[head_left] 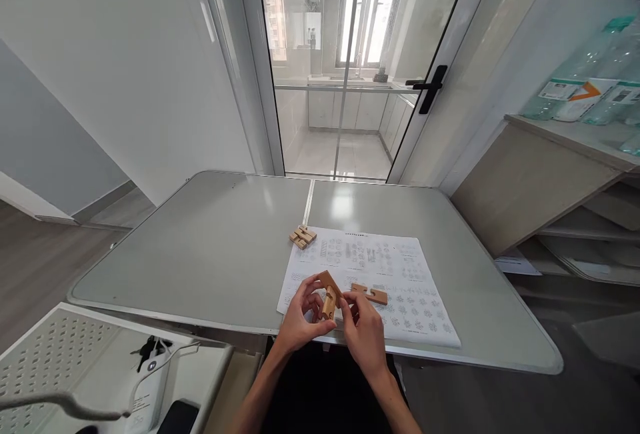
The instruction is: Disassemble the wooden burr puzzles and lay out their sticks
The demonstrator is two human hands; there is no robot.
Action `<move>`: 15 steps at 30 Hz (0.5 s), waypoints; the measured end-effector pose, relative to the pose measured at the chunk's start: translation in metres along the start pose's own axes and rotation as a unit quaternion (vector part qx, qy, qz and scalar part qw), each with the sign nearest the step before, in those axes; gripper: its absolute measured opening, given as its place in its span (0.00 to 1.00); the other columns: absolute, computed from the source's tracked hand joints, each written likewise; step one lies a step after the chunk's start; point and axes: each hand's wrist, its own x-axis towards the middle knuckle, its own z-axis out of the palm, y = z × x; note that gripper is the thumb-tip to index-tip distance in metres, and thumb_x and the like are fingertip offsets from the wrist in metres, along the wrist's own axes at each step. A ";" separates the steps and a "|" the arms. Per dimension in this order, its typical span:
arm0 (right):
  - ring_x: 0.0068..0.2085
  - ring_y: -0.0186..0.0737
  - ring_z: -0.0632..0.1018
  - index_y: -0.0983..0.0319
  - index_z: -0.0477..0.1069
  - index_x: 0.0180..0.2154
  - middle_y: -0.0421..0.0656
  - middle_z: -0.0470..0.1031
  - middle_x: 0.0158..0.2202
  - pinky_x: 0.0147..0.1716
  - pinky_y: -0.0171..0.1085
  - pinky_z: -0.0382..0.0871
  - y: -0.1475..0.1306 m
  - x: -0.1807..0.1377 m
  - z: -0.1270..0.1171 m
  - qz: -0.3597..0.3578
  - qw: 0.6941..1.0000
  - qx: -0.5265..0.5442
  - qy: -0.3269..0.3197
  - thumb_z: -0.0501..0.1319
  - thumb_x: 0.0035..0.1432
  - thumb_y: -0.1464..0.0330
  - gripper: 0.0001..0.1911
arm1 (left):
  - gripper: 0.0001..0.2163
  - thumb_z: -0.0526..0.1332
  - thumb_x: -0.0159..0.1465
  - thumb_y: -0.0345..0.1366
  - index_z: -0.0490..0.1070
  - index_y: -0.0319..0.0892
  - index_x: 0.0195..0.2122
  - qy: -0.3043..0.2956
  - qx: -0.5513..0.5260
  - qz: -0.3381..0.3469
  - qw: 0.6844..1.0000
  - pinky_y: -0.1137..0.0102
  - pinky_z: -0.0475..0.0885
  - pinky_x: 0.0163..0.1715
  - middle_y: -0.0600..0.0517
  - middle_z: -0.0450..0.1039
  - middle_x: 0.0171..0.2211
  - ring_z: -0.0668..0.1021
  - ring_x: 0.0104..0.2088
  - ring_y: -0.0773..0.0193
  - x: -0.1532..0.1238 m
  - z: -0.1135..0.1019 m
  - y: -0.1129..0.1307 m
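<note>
My left hand [300,317] and my right hand [363,327] meet over the near edge of a grey table [210,254]. Both pinch a small assembly of notched wooden puzzle pieces [329,294], crossed at an angle. The left fingers grip it from the left, the right fingers from the right. One loose notched wooden piece [370,294] lies on the printed instruction sheet [400,281] just right of the hands. Farther back, a small stack of wooden pieces [303,236] rests at the sheet's top left corner.
A glass sliding door [350,67] stands behind the table. A wooden shelf unit [550,174] with plastic bottles is at the right. At lower left, a white perforated tray [60,354] holds keys, a white device with a cable, and a dark phone.
</note>
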 end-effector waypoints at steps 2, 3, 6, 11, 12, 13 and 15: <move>0.32 0.44 0.80 0.60 0.75 0.43 0.46 0.81 0.37 0.33 0.40 0.72 0.000 0.001 0.001 0.001 1.000 -0.006 0.002 0.53 0.74 0.54 0.19 | 0.46 0.80 0.50 0.47 0.60 0.47 0.66 -0.002 0.002 0.002 1.000 0.72 0.69 0.31 0.40 0.67 0.60 0.70 0.33 0.69 0.000 -0.001 -0.001; 0.32 0.44 0.80 0.60 0.75 0.43 0.46 0.81 0.36 0.33 0.40 0.72 0.000 0.001 0.001 0.002 1.000 -0.008 0.003 0.53 0.74 0.54 0.19 | 0.45 0.80 0.50 0.47 0.60 0.47 0.66 -0.002 0.003 0.003 1.000 0.72 0.69 0.31 0.40 0.67 0.60 0.70 0.34 0.69 0.000 -0.002 -0.002; 0.31 0.43 0.81 0.60 0.75 0.43 0.45 0.81 0.36 0.33 0.40 0.73 -0.002 0.001 0.002 0.002 1.000 -0.001 0.008 0.54 0.74 0.54 0.19 | 0.45 0.79 0.50 0.47 0.60 0.46 0.66 0.003 0.012 -0.002 1.000 0.73 0.68 0.30 0.40 0.68 0.60 0.70 0.33 0.70 -0.001 -0.003 -0.003; 0.31 0.44 0.80 0.59 0.75 0.42 0.46 0.81 0.37 0.33 0.40 0.72 -0.004 0.002 0.004 0.006 1.000 0.002 0.013 0.53 0.74 0.53 0.19 | 0.44 0.79 0.51 0.47 0.61 0.47 0.66 0.005 0.022 -0.016 1.000 0.74 0.66 0.27 0.38 0.68 0.62 0.70 0.31 0.71 -0.001 -0.001 0.000; 0.30 0.44 0.80 0.59 0.75 0.42 0.46 0.81 0.37 0.32 0.41 0.72 -0.004 0.002 0.005 0.009 1.000 -0.001 0.012 0.53 0.74 0.53 0.20 | 0.45 0.79 0.50 0.47 0.60 0.47 0.66 0.006 0.020 -0.020 1.000 0.75 0.65 0.26 0.38 0.68 0.63 0.70 0.30 0.71 -0.001 0.000 0.001; 0.29 0.44 0.79 0.60 0.74 0.42 0.46 0.81 0.36 0.32 0.41 0.71 -0.004 0.002 0.005 0.013 1.000 -0.004 0.011 0.53 0.74 0.53 0.20 | 0.45 0.80 0.49 0.47 0.60 0.47 0.66 0.007 0.015 -0.025 1.000 0.75 0.64 0.26 0.37 0.68 0.63 0.71 0.30 0.71 0.000 0.000 0.002; 0.29 0.44 0.79 0.60 0.74 0.42 0.46 0.81 0.36 0.31 0.40 0.70 -0.004 0.003 0.004 0.018 1.000 -0.010 0.008 0.53 0.74 0.52 0.21 | 0.46 0.80 0.48 0.47 0.60 0.48 0.65 0.008 0.004 -0.030 0.999 0.76 0.62 0.25 0.36 0.68 0.64 0.71 0.29 0.72 0.000 0.001 0.003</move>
